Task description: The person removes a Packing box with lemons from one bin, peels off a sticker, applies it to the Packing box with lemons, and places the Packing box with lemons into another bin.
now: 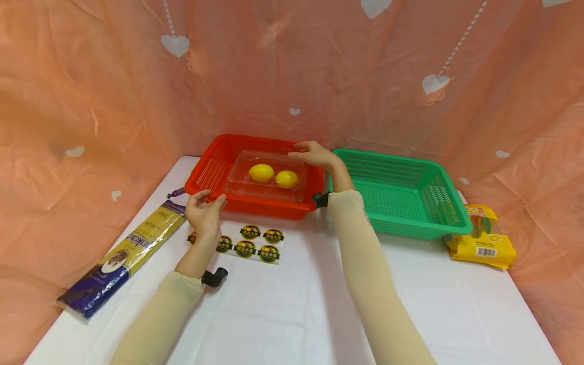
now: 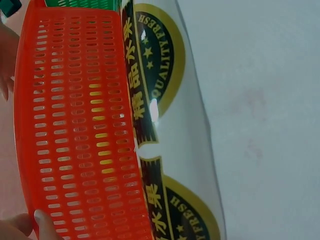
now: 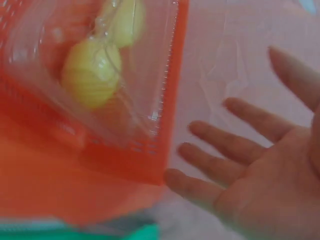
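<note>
Two lemons (image 1: 261, 173) lie in a clear plastic box (image 1: 238, 175), which sits inside a red slotted basket (image 1: 255, 207). My left hand (image 1: 205, 215) is at the basket's near left corner, thumb and fingers apart beside the rim. Only its fingertips show in the left wrist view; whether they press on the rim is unclear. Over the basket's far right corner is my right hand (image 1: 315, 153), close to the box. The right wrist view shows this hand (image 3: 260, 170) with fingers spread and nothing in its palm. Yellow shows through the basket's slots in the left wrist view.
A green basket (image 1: 401, 228) stands right of the red one. Beyond it lies a yellow printed packet (image 1: 483, 248). A long purple-and-gold packet (image 1: 123, 258) lies at left. Round stickers (image 1: 245, 248) on a sheet lie before the red basket. An orange curtain (image 1: 292, 66) hangs behind.
</note>
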The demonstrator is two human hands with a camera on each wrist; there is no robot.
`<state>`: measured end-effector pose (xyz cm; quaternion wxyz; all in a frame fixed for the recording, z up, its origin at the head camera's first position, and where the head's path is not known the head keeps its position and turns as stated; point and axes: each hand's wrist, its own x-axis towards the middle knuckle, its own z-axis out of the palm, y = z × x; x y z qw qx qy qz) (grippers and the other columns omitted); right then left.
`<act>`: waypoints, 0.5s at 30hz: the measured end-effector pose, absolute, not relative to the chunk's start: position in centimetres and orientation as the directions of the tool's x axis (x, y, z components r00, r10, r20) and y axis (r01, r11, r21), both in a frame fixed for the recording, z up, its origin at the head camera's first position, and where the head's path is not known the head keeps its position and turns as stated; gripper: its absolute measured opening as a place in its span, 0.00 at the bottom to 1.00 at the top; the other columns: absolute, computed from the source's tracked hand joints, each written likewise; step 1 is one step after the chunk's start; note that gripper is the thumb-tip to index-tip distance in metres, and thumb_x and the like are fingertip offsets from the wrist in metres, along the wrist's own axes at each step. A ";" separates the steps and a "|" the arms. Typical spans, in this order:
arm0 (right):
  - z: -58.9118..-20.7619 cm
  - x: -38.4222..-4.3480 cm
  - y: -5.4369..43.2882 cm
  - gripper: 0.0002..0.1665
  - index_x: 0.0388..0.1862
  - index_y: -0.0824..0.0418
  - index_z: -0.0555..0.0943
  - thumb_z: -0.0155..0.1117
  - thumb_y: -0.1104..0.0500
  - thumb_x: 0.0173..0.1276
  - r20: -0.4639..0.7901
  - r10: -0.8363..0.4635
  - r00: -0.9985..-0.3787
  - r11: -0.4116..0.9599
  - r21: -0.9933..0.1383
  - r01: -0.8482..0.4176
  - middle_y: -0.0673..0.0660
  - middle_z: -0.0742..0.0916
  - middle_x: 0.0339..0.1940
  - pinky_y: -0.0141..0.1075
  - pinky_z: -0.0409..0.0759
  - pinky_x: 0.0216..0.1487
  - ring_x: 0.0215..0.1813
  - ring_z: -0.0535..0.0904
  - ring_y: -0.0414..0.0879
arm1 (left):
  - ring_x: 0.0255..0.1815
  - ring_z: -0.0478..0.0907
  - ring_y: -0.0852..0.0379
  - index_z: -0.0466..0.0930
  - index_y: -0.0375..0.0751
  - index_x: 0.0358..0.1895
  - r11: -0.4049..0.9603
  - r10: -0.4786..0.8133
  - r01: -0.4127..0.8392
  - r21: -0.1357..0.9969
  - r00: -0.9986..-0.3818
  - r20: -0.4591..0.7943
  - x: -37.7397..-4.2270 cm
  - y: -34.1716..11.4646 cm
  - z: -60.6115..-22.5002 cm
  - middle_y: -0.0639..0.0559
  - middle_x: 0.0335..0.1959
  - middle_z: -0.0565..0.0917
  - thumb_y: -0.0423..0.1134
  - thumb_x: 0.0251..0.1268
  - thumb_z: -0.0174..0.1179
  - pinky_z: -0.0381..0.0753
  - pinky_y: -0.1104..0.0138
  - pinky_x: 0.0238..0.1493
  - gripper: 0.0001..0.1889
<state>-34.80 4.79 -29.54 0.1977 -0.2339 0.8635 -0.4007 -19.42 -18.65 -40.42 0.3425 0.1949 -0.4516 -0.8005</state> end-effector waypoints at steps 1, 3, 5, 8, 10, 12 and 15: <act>-29.8 -35.1 4.8 0.40 0.77 0.66 0.60 0.59 0.49 0.75 -0.156 -0.556 -0.816 0.536 -0.818 -0.209 0.63 0.67 0.76 0.51 0.64 0.73 0.74 0.63 0.57 | 0.22 0.77 0.61 0.73 0.25 0.45 -0.360 -0.724 0.371 0.856 -0.690 -0.005 -19.4 -18.6 -40.5 0.41 0.40 0.68 0.12 0.53 0.62 0.85 0.72 0.32 0.17; -30.5 -35.6 4.7 0.41 0.78 0.64 0.58 0.60 0.49 0.74 -0.159 -0.535 -0.830 0.484 -0.863 -0.147 0.62 0.65 0.77 0.52 0.63 0.73 0.75 0.61 0.57 | 0.22 0.77 0.61 0.73 0.28 0.43 -0.359 -0.723 0.369 0.857 -0.691 -0.005 -19.3 -18.6 -40.6 0.42 0.39 0.68 0.11 0.53 0.62 0.85 0.72 0.33 0.17; -31.2 -36.0 4.5 0.44 0.79 0.63 0.56 0.62 0.50 0.73 -0.172 -0.508 -0.844 0.445 -0.891 -0.086 0.61 0.64 0.77 0.52 0.61 0.74 0.75 0.60 0.58 | 0.22 0.77 0.61 0.73 0.28 0.43 -0.363 -0.721 0.376 0.852 -0.693 -0.001 -19.3 -18.6 -40.8 0.42 0.39 0.68 0.11 0.53 0.62 0.85 0.72 0.32 0.17; -32.0 -36.5 4.3 0.47 0.80 0.60 0.54 0.65 0.49 0.71 -0.202 -0.464 -0.862 0.423 -0.906 -0.016 0.60 0.62 0.79 0.54 0.60 0.75 0.76 0.58 0.57 | 0.22 0.77 0.61 0.72 0.25 0.45 -0.372 -0.717 0.389 0.843 -0.697 0.005 -19.2 -18.5 -40.8 0.44 0.39 0.67 0.11 0.53 0.62 0.85 0.72 0.32 0.17; -32.4 -36.7 4.1 0.49 0.81 0.58 0.53 0.67 0.48 0.69 -0.226 -0.445 -0.867 0.427 -0.904 0.016 0.58 0.61 0.79 0.57 0.59 0.74 0.76 0.58 0.57 | 0.22 0.77 0.61 0.71 0.23 0.46 -0.375 -0.718 0.400 0.836 -0.695 0.010 -19.2 -18.4 -40.9 0.44 0.39 0.67 0.11 0.53 0.62 0.85 0.72 0.32 0.17; -32.7 -36.7 4.0 0.51 0.81 0.55 0.51 0.67 0.47 0.68 -0.250 -0.432 -0.867 0.441 -0.897 0.039 0.57 0.59 0.80 0.60 0.57 0.74 0.77 0.56 0.57 | 0.23 0.77 0.61 0.71 0.23 0.46 -0.378 -0.720 0.404 0.833 -0.694 0.010 -19.2 -18.4 -40.9 0.44 0.39 0.66 0.11 0.54 0.61 0.85 0.72 0.33 0.18; -32.9 -36.8 3.9 0.53 0.82 0.54 0.49 0.68 0.46 0.68 -0.281 -0.425 -0.860 0.471 -0.881 0.055 0.57 0.58 0.80 0.63 0.55 0.73 0.77 0.55 0.57 | 0.23 0.77 0.61 0.72 0.25 0.45 -0.380 -0.721 0.397 0.835 -0.693 0.002 -19.0 -18.3 -40.9 0.44 0.38 0.66 0.11 0.54 0.62 0.85 0.72 0.33 0.17</act>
